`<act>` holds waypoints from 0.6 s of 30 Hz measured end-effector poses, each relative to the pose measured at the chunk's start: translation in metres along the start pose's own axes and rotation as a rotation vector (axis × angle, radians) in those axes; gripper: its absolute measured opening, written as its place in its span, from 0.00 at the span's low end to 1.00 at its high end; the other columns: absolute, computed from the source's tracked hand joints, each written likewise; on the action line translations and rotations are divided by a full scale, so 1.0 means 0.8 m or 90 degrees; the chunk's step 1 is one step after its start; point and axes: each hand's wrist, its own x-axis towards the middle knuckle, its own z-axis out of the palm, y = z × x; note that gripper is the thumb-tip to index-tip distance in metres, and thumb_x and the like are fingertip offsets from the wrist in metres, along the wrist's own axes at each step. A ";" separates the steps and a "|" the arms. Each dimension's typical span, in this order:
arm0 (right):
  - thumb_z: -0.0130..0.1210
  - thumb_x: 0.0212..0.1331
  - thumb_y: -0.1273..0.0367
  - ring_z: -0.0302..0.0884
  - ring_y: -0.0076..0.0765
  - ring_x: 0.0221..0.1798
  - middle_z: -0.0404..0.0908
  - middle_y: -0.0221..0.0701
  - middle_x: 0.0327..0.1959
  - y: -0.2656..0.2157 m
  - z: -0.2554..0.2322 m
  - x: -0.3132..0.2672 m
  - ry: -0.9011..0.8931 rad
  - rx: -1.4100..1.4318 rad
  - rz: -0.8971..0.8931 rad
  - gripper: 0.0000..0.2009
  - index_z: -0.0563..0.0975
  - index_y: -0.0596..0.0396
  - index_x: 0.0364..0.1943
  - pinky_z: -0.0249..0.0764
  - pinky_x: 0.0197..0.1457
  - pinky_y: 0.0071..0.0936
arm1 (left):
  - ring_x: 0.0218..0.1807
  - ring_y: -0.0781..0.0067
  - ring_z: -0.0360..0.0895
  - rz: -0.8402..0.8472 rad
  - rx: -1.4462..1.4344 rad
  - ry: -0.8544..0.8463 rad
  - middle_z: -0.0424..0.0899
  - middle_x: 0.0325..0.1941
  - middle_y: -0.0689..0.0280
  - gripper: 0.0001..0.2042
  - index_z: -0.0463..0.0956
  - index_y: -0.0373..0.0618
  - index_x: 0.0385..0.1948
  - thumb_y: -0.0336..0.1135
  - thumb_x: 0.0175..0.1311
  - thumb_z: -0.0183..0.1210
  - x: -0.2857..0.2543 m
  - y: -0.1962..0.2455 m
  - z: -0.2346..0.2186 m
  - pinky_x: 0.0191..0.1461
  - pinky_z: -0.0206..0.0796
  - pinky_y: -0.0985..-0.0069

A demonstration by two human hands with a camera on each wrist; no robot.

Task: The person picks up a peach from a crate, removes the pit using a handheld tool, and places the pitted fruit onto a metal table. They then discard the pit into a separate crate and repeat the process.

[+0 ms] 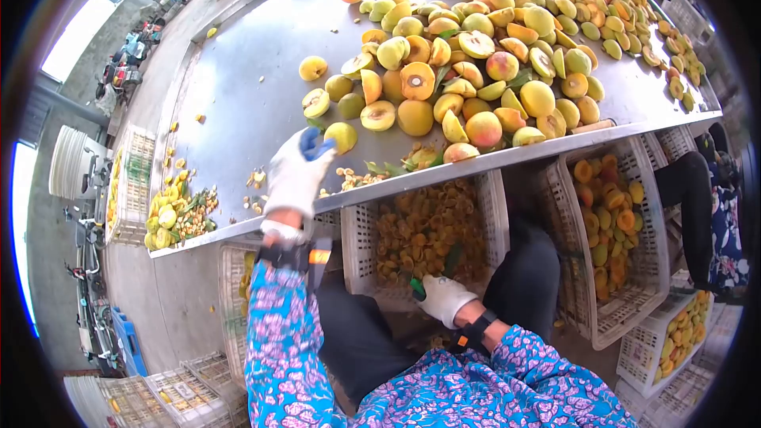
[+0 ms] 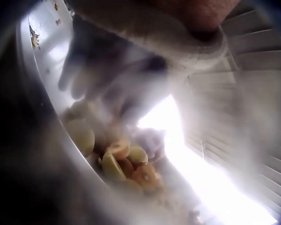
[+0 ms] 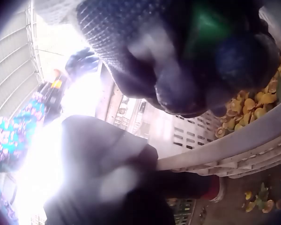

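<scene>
My left hand (image 1: 295,176), in a white glove with blue fingertips, reaches over the metal table. Its fingers are loosely extended beside a whole yellow peach (image 1: 342,137), with nothing visible in the grasp. In the left wrist view the gloved fingers are blurred above several peaches (image 2: 113,166). Low over a crate of peach scraps (image 1: 428,226), my gloved right hand (image 1: 445,299) grips a small green handle (image 1: 418,289). The right wrist view has the fingers (image 3: 182,89) curled around that green handle (image 3: 208,29); the rest of it is hidden.
A large heap of whole and halved peaches (image 1: 476,40) covers the table's (image 1: 246,71) far and right parts. Pits and leaves lie at its near left corner. Right of my knees stands a crate (image 1: 583,301) of cut peaches. More crates (image 1: 178,392) are at lower left.
</scene>
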 end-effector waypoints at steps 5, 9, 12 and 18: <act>0.49 0.58 0.58 0.78 0.54 0.44 0.81 0.49 0.39 0.011 0.003 0.006 0.013 0.007 0.014 0.17 0.74 0.59 0.40 0.73 0.47 0.46 | 0.56 0.54 0.72 0.059 0.300 -0.131 0.76 0.54 0.55 0.30 0.72 0.47 0.53 0.51 0.48 0.64 0.065 0.020 0.058 0.59 0.64 0.64; 0.50 0.58 0.57 0.78 0.55 0.44 0.80 0.49 0.39 0.005 -0.002 0.000 0.030 0.035 -0.006 0.18 0.74 0.60 0.40 0.72 0.47 0.47 | 0.37 0.64 0.81 -0.087 -0.036 -0.024 0.84 0.38 0.63 0.18 0.77 0.45 0.45 0.36 0.51 0.65 0.059 -0.018 0.045 0.40 0.73 0.72; 0.52 0.58 0.56 0.78 0.56 0.44 0.80 0.50 0.38 0.000 -0.015 -0.001 0.032 0.076 0.006 0.19 0.74 0.60 0.39 0.72 0.47 0.47 | 0.35 0.84 0.78 -0.163 -0.480 -0.015 0.83 0.38 0.69 0.11 0.78 0.39 0.42 0.25 0.57 0.61 0.020 -0.050 0.012 0.32 0.71 0.85; 0.52 0.58 0.57 0.79 0.56 0.38 0.80 0.50 0.33 -0.004 -0.010 -0.004 0.057 0.086 -0.040 0.19 0.75 0.63 0.39 0.73 0.41 0.45 | 0.37 0.77 0.81 -0.080 -0.290 0.049 0.85 0.37 0.64 0.15 0.79 0.37 0.41 0.32 0.52 0.65 -0.013 -0.039 0.002 0.46 0.71 0.80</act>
